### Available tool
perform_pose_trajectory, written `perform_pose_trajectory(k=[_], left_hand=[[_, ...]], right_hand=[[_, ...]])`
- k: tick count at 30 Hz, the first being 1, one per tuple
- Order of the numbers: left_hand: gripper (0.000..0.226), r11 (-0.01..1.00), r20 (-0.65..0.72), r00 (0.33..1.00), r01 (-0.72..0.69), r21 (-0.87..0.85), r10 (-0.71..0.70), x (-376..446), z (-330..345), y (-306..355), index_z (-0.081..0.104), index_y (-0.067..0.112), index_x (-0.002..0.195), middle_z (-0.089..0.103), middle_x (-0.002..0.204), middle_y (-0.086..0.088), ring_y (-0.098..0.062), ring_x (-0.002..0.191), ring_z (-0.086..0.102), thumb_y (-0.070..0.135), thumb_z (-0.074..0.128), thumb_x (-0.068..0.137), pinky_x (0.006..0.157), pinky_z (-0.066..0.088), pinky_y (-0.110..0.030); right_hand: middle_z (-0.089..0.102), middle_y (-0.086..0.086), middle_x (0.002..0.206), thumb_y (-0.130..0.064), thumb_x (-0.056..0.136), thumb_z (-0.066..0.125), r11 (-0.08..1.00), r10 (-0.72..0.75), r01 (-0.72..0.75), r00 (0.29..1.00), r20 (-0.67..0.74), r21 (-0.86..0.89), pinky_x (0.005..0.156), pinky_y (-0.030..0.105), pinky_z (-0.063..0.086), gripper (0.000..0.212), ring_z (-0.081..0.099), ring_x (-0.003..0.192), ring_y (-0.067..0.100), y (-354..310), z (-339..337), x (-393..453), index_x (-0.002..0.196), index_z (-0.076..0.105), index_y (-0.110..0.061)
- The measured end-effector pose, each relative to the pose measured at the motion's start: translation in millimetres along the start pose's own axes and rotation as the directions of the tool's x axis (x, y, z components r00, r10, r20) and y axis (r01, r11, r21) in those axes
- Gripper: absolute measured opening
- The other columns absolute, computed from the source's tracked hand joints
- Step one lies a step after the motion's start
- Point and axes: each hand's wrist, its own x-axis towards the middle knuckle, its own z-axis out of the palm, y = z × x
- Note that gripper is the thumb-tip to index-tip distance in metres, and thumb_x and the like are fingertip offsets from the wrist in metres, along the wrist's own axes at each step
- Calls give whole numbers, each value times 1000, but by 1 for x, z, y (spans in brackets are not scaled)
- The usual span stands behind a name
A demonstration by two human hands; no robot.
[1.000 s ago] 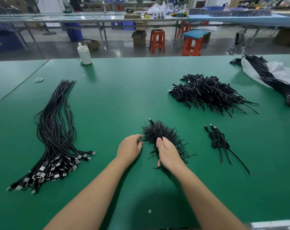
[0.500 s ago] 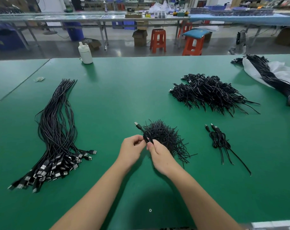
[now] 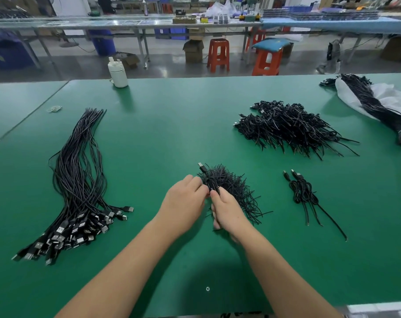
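Binding step, apparently: left hand (image 3: 183, 203) and right hand (image 3: 228, 213) both pinch a USB cable (image 3: 202, 168) over the tie pile (image 3: 235, 189); next, twist a tie tight, then park it at 3 o'clock.

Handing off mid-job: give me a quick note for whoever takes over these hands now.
Left hand: pinches the USB cable above the twist ties, plug pointing away.
Right hand: pinches the same cable just beside it.
Done: two bundled cables lie to the right; heap of bundled cables farther back.
Left: likely tie this one, then the loose straight cables on the left of the green table.
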Motion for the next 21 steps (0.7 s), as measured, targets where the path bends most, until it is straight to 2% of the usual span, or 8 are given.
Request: perform_pose_trajectory(k=[2, 4, 5, 9, 14, 16, 18, 21], left_hand=[[9, 983, -72, 981, -177, 40, 180, 2, -6, -2, 64, 11, 81, 65, 97, -8, -29, 96, 61, 5, 59, 83, 77, 51, -39], [22, 965, -40, 964, -262, -5, 261, 5, -13, -5, 66, 10, 86, 67, 115, -8, -26, 119, 59, 3, 45, 87, 98, 47, -39], [26, 965, -1, 966, -259, -47, 259, 6, -15, -7, 66, 10, 89, 67, 119, -7, -23, 120, 60, 2, 41, 85, 103, 45, -39], [20, 970, 111, 989, -68, -233, 96, 6, -19, -12, 66, 13, 94, 72, 95, 5, -20, 91, 66, 0, 52, 87, 84, 46, -39], [11, 855, 148, 968, 248, -455, -202, 7, -18, -12, 67, 21, 90, 66, 82, 17, 2, 76, 55, 15, 59, 95, 75, 36, -13], [13, 792, 188, 936, 351, -500, -297, 9, -18, -11, 68, 22, 88, 66, 78, 20, 6, 75, 59, 13, 61, 94, 71, 37, -5], [15, 759, 220, 910, 416, -502, -353, 11, -18, -9, 68, 23, 86, 66, 76, 22, 8, 73, 59, 13, 61, 93, 68, 37, -3], [16, 754, 252, 885, 466, -464, -391, 12, -20, -8, 67, 26, 84, 68, 80, 18, 6, 72, 58, 15, 61, 94, 67, 37, -4]], right_hand=[[34, -2, 61, -32, 102, 41, 986, 56, -75, 990, 129, 146, 39, 26, 30, 24, 27, 45, 11, -5, -4, -3, 83, 42, -17], [27, -5, 59, -36, 96, 45, 968, 79, -140, 957, 280, 206, 40, 24, 26, 21, 20, 47, 12, -11, -12, -5, 81, 44, -22], [25, -5, 59, -37, 95, 45, 965, 79, -155, 941, 329, 212, 40, 24, 24, 21, 17, 48, 13, -12, -15, -6, 81, 45, -22], [21, -3, 61, -30, 104, 37, 970, 75, -158, 917, 393, 186, 41, 24, 20, 24, 14, 50, 14, -16, -20, -8, 87, 48, -18], [24, -5, 60, -28, 104, 34, 943, 83, -202, 912, 402, 263, 40, 23, 20, 25, 15, 49, 13, -21, -15, -11, 85, 46, -17], [27, -5, 60, -29, 103, 36, 977, 69, -133, 937, 343, 167, 40, 24, 21, 24, 18, 49, 13, -24, -11, -12, 83, 44, -18], [36, -4, 63, -32, 105, 39, 994, -45, 68, 970, 237, -89, 46, 30, 32, 29, 31, 51, 14, -26, -9, -14, 80, 44, -18], [53, 0, 75, -35, 105, 37, 829, -207, 270, 962, 179, -490, 72, 42, 43, 32, 51, 74, 23, -25, -8, -15, 85, 48, -14]])
